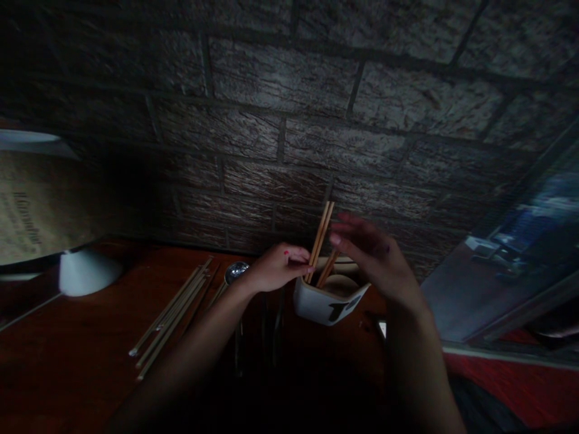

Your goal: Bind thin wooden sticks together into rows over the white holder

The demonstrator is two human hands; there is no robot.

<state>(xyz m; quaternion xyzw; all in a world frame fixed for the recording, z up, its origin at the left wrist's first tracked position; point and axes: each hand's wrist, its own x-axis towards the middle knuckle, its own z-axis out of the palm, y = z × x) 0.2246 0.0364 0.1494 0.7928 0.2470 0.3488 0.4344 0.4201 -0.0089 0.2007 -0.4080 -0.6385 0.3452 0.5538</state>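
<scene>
The white pot (326,307) with a dark mark stands on the counter (58,337), near the wall (284,169) at its 12 o'clock. Two chopsticks (319,241) stand tilted at the pot's 10 o'clock rim, upper ends leaning toward 1 o'clock. The left hand's (277,267) fingers pinch them low, just beside the rim. The right hand (373,253) hangs at the pot's 1 o'clock, fingers bent; it is too blurred to tell whether they grip the shorter sticks (327,271) that slant up out of the pot. Also inside lies a pale rounded thing (341,284). At the pot's 9 o'clock, the bowl of a spoon (236,272) shows beside the left wrist; farther that way lie pale sticks (174,319), then a lamp (85,274). A window (511,253) is at 2 o'clock.
</scene>
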